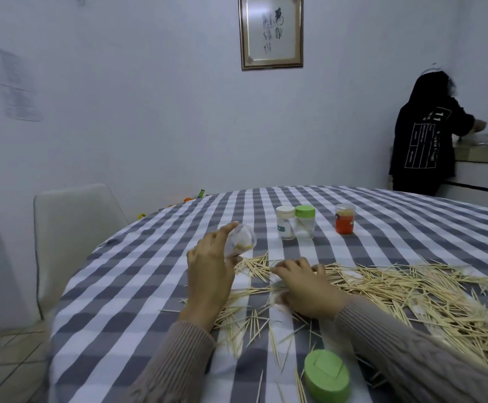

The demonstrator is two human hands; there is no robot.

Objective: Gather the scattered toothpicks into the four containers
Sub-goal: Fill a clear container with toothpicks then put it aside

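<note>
A wide heap of loose toothpicks (405,292) lies across the checked tablecloth (138,286), thickest at the right. My left hand (210,269) holds a clear open container (241,238), tilted on its side above the heap's left end. My right hand (303,283) rests palm down on the toothpicks with its fingers bent over them; whether it grips any is hidden. Three containers stand further back: a white-lidded one (285,222), a green-lidded one (305,221), and a red one (344,219) with toothpicks inside. A green lid (327,376) lies near the front edge.
A white chair (74,228) stands at the table's left. A person in a dark hooded top (424,135) stands at a counter at the back right, facing away. A framed picture (271,32) hangs on the wall.
</note>
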